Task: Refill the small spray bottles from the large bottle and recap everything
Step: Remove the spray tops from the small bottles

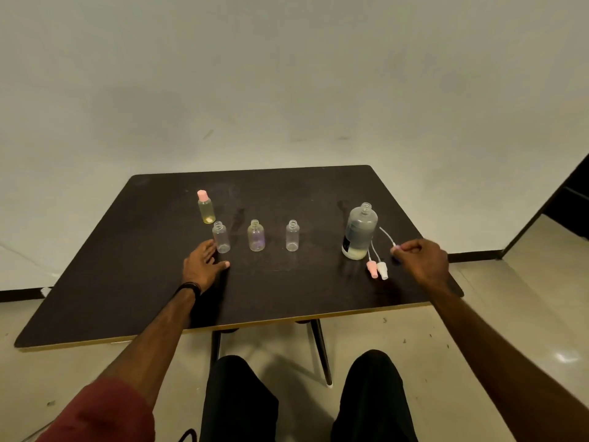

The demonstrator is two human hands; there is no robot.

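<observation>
1. A dark desk (pixel 287 301) with a pale edge carries all the bottles.
2. The large bottle (pixel 359 231) stands upright at the right of the desk, uncapped, its threaded neck bare. It holds a cloudy grey liquid with a paler layer at the bottom. A dark label shows low on its left side; no writing on it can be read.
3. Three small clear bottles stand in a row, all uncapped: the left bottle (pixel 221 236), the middle bottle (pixel 256 235) and the right bottle (pixel 292 235).
4. Behind the left bottle stands a yellowish bottle (pixel 206 208) with a pink cap on.
5. A pink spray cap (pixel 372 269) and a white spray cap (pixel 383 270) lie side by side just in front of the large bottle, dip tubes trailing back.
6. The left hand (pixel 202 266) rests flat on the desk just beside the left bottle, its grip spread apart and holding nothing.
7. The right hand (pixel 422 261) has its grip pinched together on a third spray cap (pixel 396 249), whose thin tube runs toward the large bottle.
</observation>
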